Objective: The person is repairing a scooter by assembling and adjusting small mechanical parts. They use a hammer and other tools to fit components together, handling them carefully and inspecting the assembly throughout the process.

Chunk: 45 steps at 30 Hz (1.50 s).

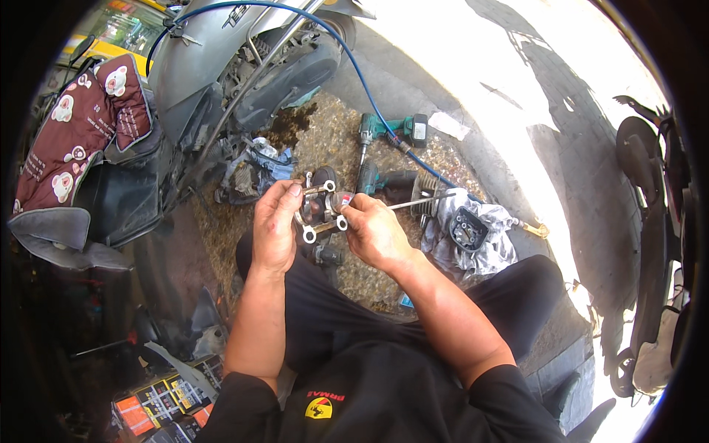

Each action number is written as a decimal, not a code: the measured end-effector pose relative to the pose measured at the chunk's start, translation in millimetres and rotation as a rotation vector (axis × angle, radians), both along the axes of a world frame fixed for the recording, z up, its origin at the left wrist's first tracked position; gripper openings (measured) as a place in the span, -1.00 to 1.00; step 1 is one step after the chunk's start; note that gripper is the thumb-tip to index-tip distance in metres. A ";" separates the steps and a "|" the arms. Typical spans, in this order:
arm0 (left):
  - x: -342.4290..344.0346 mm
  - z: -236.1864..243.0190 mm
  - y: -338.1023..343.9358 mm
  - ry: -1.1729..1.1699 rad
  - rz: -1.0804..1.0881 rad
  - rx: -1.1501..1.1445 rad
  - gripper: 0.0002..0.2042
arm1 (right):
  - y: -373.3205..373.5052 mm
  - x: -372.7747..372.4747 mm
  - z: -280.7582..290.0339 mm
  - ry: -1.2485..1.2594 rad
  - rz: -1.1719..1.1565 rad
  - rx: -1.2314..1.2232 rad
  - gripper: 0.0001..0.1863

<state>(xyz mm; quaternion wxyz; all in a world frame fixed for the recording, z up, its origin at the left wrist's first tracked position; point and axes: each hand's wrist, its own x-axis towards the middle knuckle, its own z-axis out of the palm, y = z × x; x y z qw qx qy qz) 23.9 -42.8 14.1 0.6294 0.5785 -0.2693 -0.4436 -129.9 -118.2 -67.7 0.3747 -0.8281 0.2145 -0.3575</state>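
Observation:
My left hand (pixel 275 230) grips the side of a metal engine bracket (pixel 320 230) with round bolt eyes at its corners. It is held above the ground between my knees. My right hand (pixel 378 230) is closed at the bracket's right side, with a small red-marked piece (pixel 345 199) at its fingertips. A thin metal rod (pixel 422 201) sticks out to the right from under that hand. The fingers partly hide both the bracket and the rod's inner end.
Ahead lie a green cordless driver (pixel 395 131), a second green tool (pixel 369 179) and a finned cylinder (pixel 424 193). A dark cover (pixel 468 229) rests on a grey rag (pixel 496 249). A blue hose (pixel 362 77) crosses in front of a silver scooter (pixel 214 44). Boxes (pixel 166 402) stand lower left.

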 end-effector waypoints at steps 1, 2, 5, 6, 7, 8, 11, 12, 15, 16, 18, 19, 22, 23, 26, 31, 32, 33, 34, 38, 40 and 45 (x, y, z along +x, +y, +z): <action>1.3 -2.7 1.1 -0.009 0.010 0.003 -0.79 | -0.1 1.0 -1.0 0.011 -0.002 -0.012 -0.69; 1.6 -5.1 2.4 -0.020 0.018 0.013 -0.79 | -0.1 2.2 -2.2 0.004 -0.002 -0.033 -0.69; -4.1 -11.4 4.3 0.039 0.091 -0.005 -0.79 | -1.6 8.7 -5.7 0.016 -0.005 -0.029 -0.70; -7.2 -13.1 4.0 0.073 0.098 -0.032 -0.79 | -1.6 11.2 -6.7 0.010 0.004 -0.013 -0.70; -8.7 -13.8 2.7 0.061 0.132 -0.022 -0.79 | -1.8 14.1 -7.5 0.004 0.014 0.003 -0.69; -11.1 -15.1 1.4 0.049 0.140 -0.023 -0.79 | -1.6 16.0 -8.6 0.063 0.024 0.055 -0.69; -12.7 -20.4 -7.9 -0.006 0.243 0.013 -0.84 | -6.8 14.4 -19.8 0.059 0.037 0.068 -0.56; -9.0 -20.4 -11.8 -0.019 0.242 0.021 -0.84 | -10.6 11.7 -27.7 -0.036 -0.020 0.011 -0.49; 11.0 -18.3 -26.3 -0.050 0.213 0.056 -0.84 | -33.8 -7.9 -72.0 0.063 -0.350 0.318 -0.61; 19.8 -17.8 -34.5 -0.145 0.180 0.069 -0.83 | -42.9 -17.2 -93.1 0.286 -0.407 0.415 -0.63; 33.3 -16.5 -49.0 -0.258 0.127 0.048 -0.82 | -42.2 -28.8 -139.3 0.717 -0.367 0.555 -0.59; 38.8 -15.7 -56.6 -0.268 0.114 0.038 -0.83 | -36.8 -29.6 -163.4 0.995 -0.287 0.643 -0.55; 49.2 -12.5 -78.0 -0.241 0.116 0.012 -0.84 | 2.7 -38.2 -220.1 1.200 -0.116 0.638 -0.41; 52.1 -10.7 -84.3 -0.215 0.130 0.011 -0.84 | 12.3 -43.0 -234.2 1.272 -0.047 0.631 -0.38; 56.4 -10.0 -98.6 -0.196 0.160 -0.063 -0.84 | 34.3 -56.2 -263.6 1.384 0.049 0.626 -0.36; 70.1 -6.3 -102.9 -0.117 0.239 -0.054 -0.80 | 56.1 -69.9 -288.6 1.427 0.042 0.486 -0.60; 72.1 -6.1 -102.2 -0.088 0.248 -0.052 -0.79 | 58.6 -71.2 -293.0 1.413 0.025 0.492 -0.59; 73.4 -6.0 -101.5 -0.065 0.265 -0.054 -0.79 | 60.4 -71.4 -297.1 1.423 0.040 0.496 -0.58; 73.8 -5.9 -100.6 -0.044 0.280 -0.058 -0.78 | 63.0 -72.6 -299.6 1.427 0.036 0.482 -0.56; 75.5 -3.3 -100.1 0.065 0.294 -0.091 -0.74 | 64.3 -72.4 -298.8 1.419 0.048 0.523 -0.66; 75.4 -4.5 -100.4 0.142 0.297 -0.167 -0.73 | 59.7 -71.8 -291.3 1.334 0.003 0.551 -0.59; 81.3 -8.7 -99.8 0.148 0.164 -0.321 -0.54 | 40.6 -60.2 -261.4 1.149 -0.038 0.904 -0.52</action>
